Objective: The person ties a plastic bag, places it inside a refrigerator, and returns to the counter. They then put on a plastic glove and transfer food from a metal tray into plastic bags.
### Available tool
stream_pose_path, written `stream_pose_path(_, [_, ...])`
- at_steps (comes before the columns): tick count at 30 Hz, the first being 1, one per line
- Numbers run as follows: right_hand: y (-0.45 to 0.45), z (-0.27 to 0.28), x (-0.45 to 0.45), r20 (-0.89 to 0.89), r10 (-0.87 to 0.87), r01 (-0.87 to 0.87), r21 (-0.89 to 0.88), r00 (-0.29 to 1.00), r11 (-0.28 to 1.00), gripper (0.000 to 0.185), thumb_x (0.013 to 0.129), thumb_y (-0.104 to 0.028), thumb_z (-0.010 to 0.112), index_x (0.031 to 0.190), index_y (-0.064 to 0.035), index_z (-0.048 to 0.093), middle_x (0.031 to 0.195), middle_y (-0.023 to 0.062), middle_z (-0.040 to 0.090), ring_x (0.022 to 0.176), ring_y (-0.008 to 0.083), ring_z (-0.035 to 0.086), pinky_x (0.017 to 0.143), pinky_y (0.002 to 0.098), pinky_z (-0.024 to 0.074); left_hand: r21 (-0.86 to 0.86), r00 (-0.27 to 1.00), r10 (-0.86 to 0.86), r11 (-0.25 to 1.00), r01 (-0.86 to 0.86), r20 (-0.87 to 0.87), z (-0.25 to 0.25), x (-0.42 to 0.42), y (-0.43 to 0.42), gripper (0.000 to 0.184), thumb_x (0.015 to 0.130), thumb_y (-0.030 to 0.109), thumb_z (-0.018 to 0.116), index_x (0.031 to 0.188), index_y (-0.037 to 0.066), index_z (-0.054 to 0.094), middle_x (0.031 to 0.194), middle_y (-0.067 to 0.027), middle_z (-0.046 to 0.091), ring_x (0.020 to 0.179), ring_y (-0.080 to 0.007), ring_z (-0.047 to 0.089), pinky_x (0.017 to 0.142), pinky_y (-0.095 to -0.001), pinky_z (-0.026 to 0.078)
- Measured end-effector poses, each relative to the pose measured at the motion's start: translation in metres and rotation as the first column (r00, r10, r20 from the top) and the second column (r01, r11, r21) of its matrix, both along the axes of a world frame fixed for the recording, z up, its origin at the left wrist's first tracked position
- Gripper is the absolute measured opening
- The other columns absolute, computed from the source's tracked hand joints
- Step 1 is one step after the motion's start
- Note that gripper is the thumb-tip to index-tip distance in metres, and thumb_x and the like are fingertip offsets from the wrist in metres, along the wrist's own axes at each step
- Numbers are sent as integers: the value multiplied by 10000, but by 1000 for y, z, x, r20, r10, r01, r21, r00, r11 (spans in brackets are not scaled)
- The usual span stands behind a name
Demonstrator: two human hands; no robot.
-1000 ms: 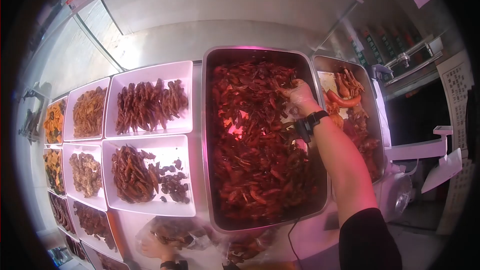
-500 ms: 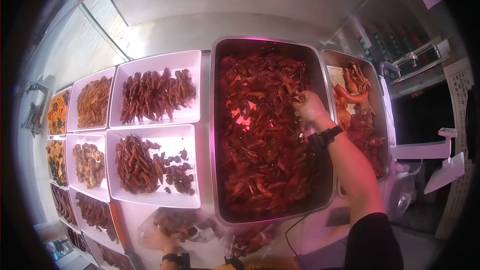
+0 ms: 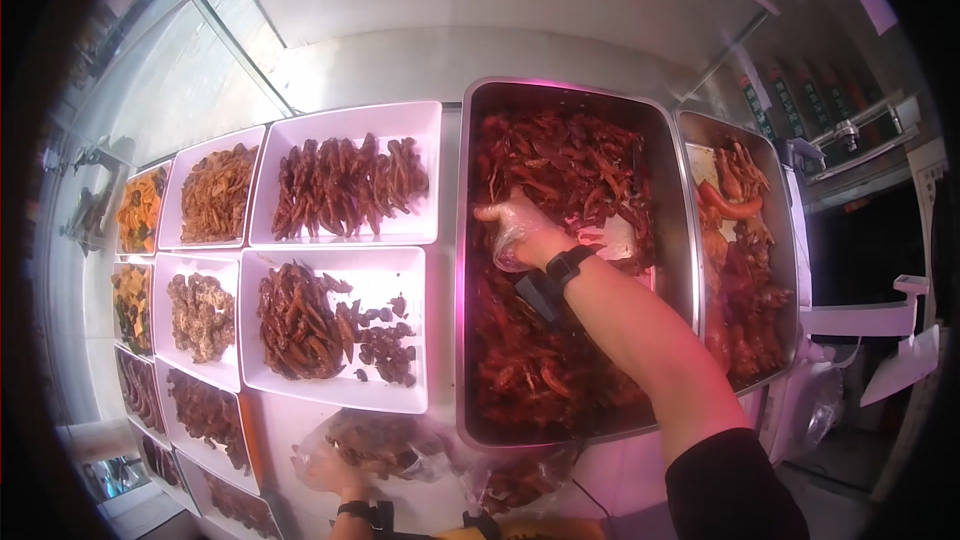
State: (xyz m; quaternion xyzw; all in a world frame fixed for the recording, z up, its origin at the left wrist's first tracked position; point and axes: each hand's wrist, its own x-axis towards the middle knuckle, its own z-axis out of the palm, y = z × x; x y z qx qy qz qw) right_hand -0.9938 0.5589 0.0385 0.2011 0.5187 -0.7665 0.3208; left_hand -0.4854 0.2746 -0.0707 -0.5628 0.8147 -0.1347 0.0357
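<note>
My right hand (image 3: 522,228), in a clear plastic glove, is over the left side of a large metal tray (image 3: 461,320). Its fingers curl down against the glossy dark-red braised meat pieces (image 3: 570,145); what lies between them is hidden. A dark band circles that wrist. At the lower edge, my left hand (image 3: 328,470) grips the left side of a clear plastic bag (image 3: 425,460), which holds dark brown meat pieces (image 3: 375,440). Just right of it, a second clear bag (image 3: 525,480) contains reddish pieces.
White trays of braised meats (image 3: 345,185) and other foods stand in rows at left. Right of the large tray is a smaller metal tray (image 3: 795,270) with sausage-like pieces. A white scale-like device (image 3: 870,308) stands farther right. Glass panels (image 3: 235,50) rise behind.
My right hand has moved left across the large tray, from its right side to its left side. My left hand stays at the bag. The whole view has shifted slightly right.
</note>
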Motion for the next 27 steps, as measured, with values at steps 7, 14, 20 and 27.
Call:
stream_pose_path(7, [86,-20,-85,163,-460,477,-89,873,874,216,923,-131,660,787,-97,495,624,26,424,441,169,376,429,341,335,101,975,-110,991,92,195,38,-23,25,454,878,482,666,1282,320,536,1539,-162,316,1415,-372,312,1017,-553,427])
stream_pose_path(14, [148,51,-1,-2,49,-44,405,999,913,261,927,-33,630,1174,35,577,995,131,618,992,222,622,786,415,543,201,890,-147,978,64,431,54,-35,28,564,939,560,557,1408,267,447,1541,-147,316,1422,-341,307,1053,-514,404])
stream_pose_path(20, [98,4,20,-102,811,-565,667,576,485,559,843,-251,777,1205,91,522,1041,204,638,871,218,648,762,339,524,303,919,160,912,-278,361,79,-66,33,761,950,604,506,1526,147,310,1547,-115,316,1445,-274,293,1111,-561,328])
stream_pose_path(27, [24,22,29,4,706,-675,295,709,676,903,827,-39,746,1510,102,173,1189,243,586,956,273,628,735,384,534,287,917,148,921,-265,371,76,-64,34,653,970,559,494,1482,171,380,1576,-90,279,1486,-263,232,1125,-593,314])
